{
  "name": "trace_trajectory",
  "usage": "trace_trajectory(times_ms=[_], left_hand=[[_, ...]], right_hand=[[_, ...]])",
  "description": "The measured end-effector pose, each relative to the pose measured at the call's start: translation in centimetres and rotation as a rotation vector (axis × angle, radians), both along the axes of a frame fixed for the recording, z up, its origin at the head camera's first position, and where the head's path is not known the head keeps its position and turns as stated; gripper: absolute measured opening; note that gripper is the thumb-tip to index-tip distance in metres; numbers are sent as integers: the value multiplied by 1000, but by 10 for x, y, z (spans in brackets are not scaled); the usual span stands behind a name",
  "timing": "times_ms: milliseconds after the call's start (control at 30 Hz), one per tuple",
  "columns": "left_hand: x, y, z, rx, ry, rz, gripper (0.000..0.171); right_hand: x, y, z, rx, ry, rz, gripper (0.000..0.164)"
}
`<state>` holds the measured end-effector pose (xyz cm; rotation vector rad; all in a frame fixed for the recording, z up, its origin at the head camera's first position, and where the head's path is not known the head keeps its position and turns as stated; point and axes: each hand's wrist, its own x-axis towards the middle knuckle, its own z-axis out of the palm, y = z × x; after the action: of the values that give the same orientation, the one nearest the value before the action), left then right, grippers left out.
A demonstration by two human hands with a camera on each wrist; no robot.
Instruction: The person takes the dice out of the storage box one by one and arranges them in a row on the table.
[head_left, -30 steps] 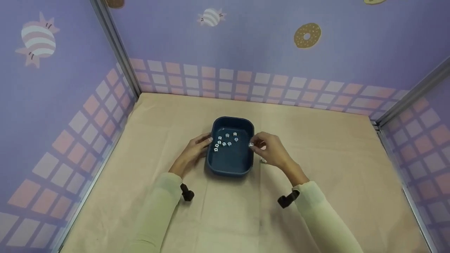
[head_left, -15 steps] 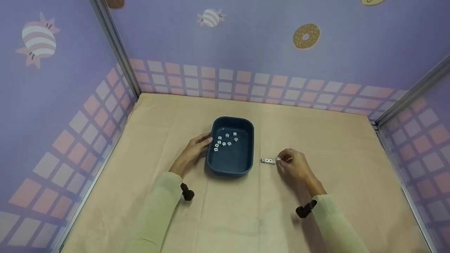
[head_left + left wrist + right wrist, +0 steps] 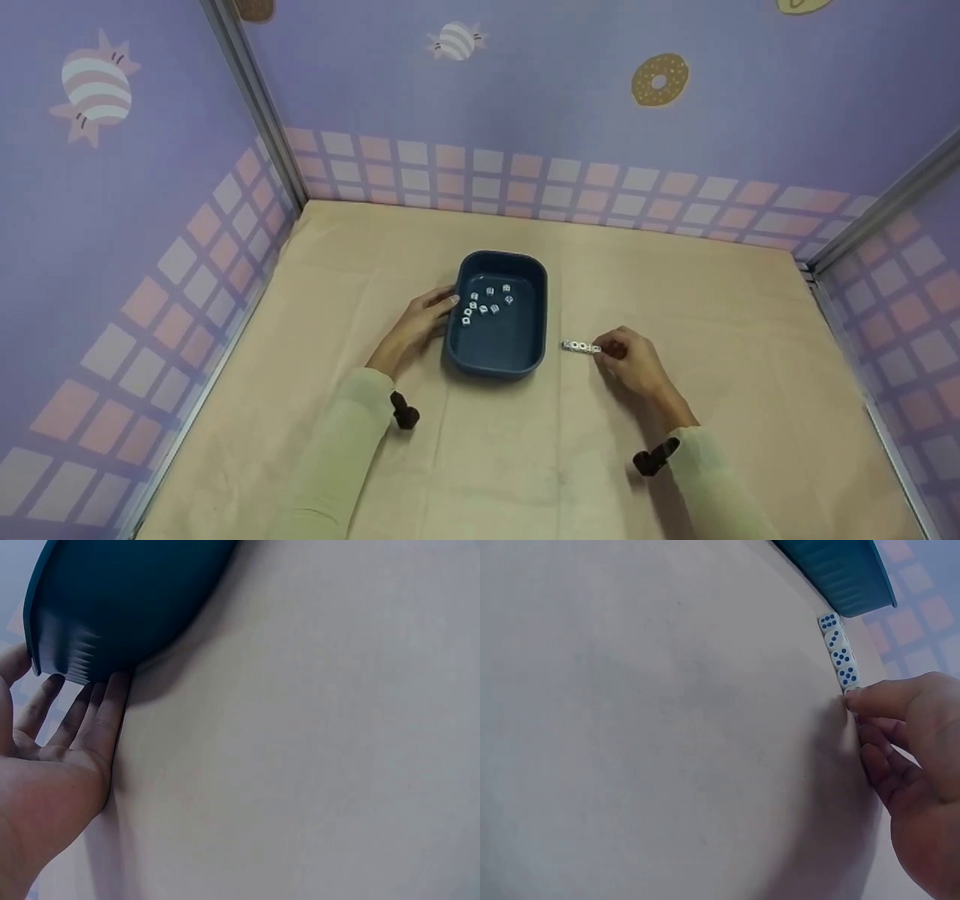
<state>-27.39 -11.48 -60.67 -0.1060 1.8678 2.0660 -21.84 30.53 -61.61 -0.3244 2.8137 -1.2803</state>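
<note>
Right hand (image 3: pixel 634 364) lowered its die (image 3: pixel 597 349) to the row (image 3: pixel 579 346).

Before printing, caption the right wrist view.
Right hand holds the end of a row of white, blue-dotted cubic dice beside a teal, rounded container.

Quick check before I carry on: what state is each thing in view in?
Blue bin: upright, open on top
Dice in the bin: loose, scattered, mostly in its far half
Row of dice: lined up end to end beside the bin
End die: at the row's right end, partly covered
Left hand: thumb on the bin's rim, fingers against its outer wall
Right hand: pinching the end die
Cloth: spread out, lightly creased
</note>
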Motion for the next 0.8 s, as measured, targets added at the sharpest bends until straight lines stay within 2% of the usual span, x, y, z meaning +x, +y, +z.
trace_trajectory(times_ms=[167, 567, 667, 800], left_hand=[[1, 0, 0, 10, -1, -9, 57], [3, 0, -2, 25, -9, -18, 56], [2, 0, -1, 11, -8, -18, 55], [1, -2, 0, 6, -5, -8, 54]], right_hand=[[2, 0, -4, -34, -39, -7, 20], [1, -2, -6, -17, -64, -12, 15], [-2, -1, -1, -7, -93, 15, 20], [-9, -4, 16, -3, -141, 52, 32]])
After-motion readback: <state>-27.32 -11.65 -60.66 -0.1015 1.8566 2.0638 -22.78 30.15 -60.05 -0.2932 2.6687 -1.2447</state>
